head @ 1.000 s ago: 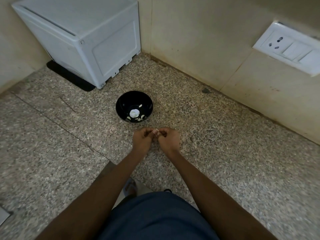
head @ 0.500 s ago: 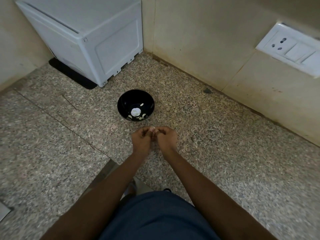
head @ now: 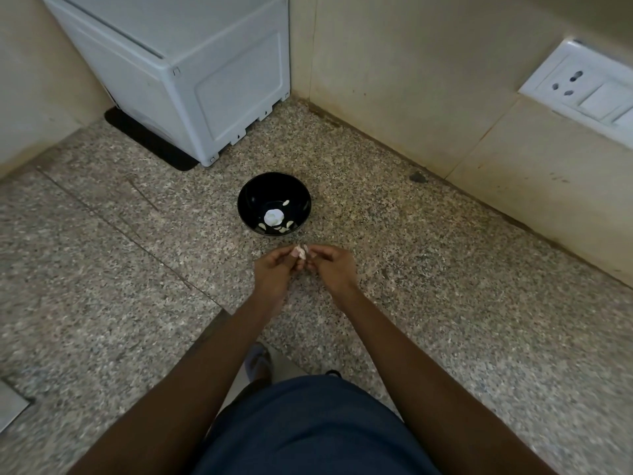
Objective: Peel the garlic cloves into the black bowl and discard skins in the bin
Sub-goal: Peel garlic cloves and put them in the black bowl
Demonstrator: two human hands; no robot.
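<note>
Since your left hand [head: 274,269] and right hand [head: 330,267] fingers only pinch that garlic clove [head: 301,252] short of the black bowl [head: 274,186], it could slip onto the counter [head: 445,269].

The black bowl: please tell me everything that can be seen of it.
The black bowl is round, glossy and dark inside and out; it looks ceramic or plastic. It stands upright on the speckled stone counter, just beyond the hands and in front of the white appliance. Inside lie one larger white lump and several small pale garlic cloves. Neither hand touches it.
</note>
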